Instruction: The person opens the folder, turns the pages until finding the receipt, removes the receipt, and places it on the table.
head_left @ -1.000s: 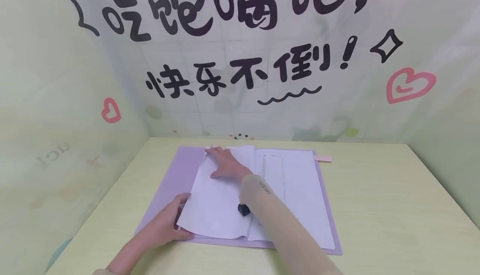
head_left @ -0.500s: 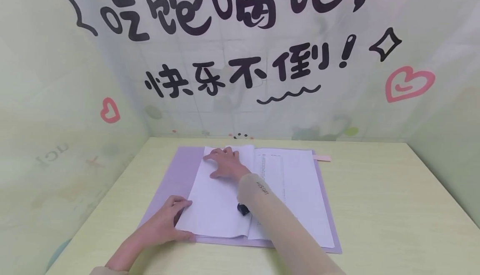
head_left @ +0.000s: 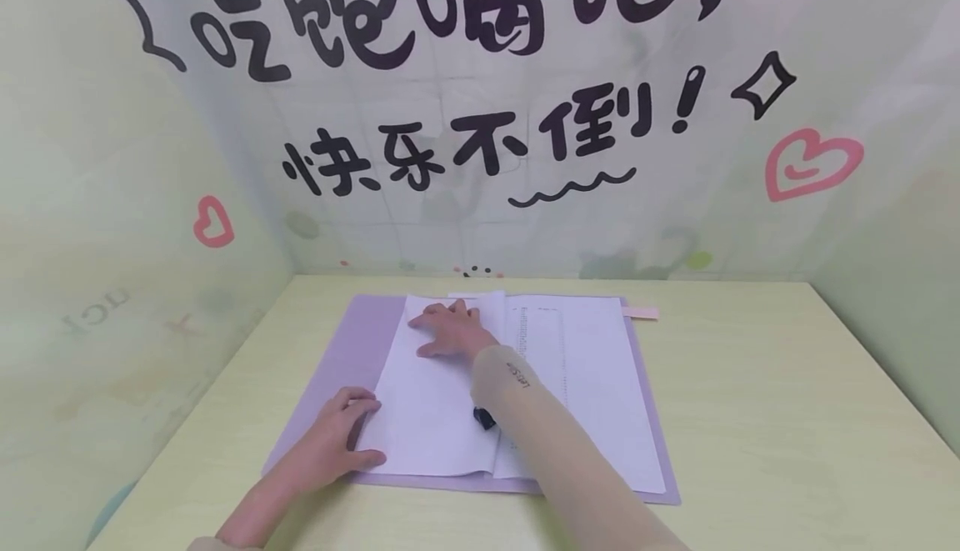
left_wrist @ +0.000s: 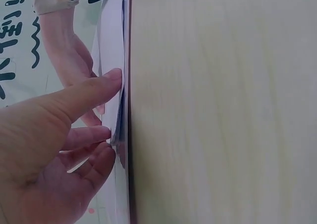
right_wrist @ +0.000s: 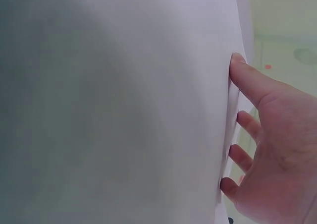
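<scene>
A purple folder [head_left: 352, 343] lies open on the table, holding white sheets. A blank white page [head_left: 427, 426] is turned over to the left side, and a printed page [head_left: 600, 401] lies on the right. My right hand [head_left: 453, 333] rests spread on the upper part of the turned page, its fingertips touching the paper in the right wrist view. At the lower left corner is my left hand [head_left: 337, 434]; its thumb touches the bottom edge and its fingers meet the left edge. In the left wrist view, the thumb [left_wrist: 94, 92] lies against the stacked sheets [left_wrist: 111, 50].
A pink tab [head_left: 642, 313] sticks out past the folder's right edge. Under the right sleeve [head_left: 555, 434] a small black device [head_left: 484, 418] shows. Behind the pale wooden table [head_left: 765, 401] hangs a printed curtain [head_left: 465, 234] with black lettering.
The turned page's lower left corner, raised earlier, now lies flatter. My right fingers have slid slightly inward from the page's upper left edge. My left hand stays at the lower corner.
</scene>
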### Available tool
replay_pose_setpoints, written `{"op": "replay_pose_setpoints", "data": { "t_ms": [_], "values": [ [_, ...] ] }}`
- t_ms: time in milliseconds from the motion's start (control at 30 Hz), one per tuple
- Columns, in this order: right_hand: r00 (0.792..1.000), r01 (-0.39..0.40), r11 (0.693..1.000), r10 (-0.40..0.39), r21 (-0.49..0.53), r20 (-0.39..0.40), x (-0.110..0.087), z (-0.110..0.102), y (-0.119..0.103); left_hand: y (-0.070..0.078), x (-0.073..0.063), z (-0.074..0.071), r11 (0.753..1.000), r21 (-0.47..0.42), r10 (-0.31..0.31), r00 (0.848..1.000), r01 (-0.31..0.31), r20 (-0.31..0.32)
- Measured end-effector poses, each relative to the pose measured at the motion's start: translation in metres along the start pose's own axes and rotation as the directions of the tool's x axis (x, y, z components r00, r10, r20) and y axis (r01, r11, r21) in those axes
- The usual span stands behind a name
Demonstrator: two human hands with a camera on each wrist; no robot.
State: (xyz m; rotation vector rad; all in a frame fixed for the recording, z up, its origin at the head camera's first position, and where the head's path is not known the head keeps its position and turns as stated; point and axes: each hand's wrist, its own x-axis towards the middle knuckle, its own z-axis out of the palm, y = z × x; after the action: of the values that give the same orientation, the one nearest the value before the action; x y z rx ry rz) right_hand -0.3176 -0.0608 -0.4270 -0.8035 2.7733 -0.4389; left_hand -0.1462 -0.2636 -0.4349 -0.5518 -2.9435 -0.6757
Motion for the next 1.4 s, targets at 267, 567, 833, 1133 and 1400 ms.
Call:
{"op": "replay_pose_setpoints", "data": {
  "t_ms": [267, 567, 833, 1133, 1400],
  "values": [
    [1.000, -0.014, 1.000, 0.014, -0.014, 0.016, -0.002, -0.003, -0.002, 0.003, 0.001, -0.002, 0.998, 0.049, 0.040, 0.999, -0.041, 0.010],
    [0.997, 0.006, 1.000, -0.003, -0.027, 0.083, -0.006, -0.007, 0.001, 0.007, 0.002, -0.002, 0.999, 0.028, 0.041, 0.998, -0.042, 0.047],
    [0.992, 0.087, 0.996, -0.086, -0.004, 0.088, -0.010, -0.014, 0.013, 0.010, 0.002, -0.003, 0.999, 0.039, 0.009, 0.999, -0.011, 0.051],
    [0.987, 0.163, 0.983, -0.160, 0.090, -0.033, -0.023, -0.033, 0.017, 0.009, 0.000, -0.004, 0.999, 0.045, -0.004, 0.999, 0.002, 0.051],
    [0.979, 0.161, 0.963, -0.128, 0.215, -0.157, -0.057, -0.052, 0.048, 0.009, -0.001, -0.004, 0.999, 0.040, -0.005, 0.999, 0.003, 0.036]
  ]
}}
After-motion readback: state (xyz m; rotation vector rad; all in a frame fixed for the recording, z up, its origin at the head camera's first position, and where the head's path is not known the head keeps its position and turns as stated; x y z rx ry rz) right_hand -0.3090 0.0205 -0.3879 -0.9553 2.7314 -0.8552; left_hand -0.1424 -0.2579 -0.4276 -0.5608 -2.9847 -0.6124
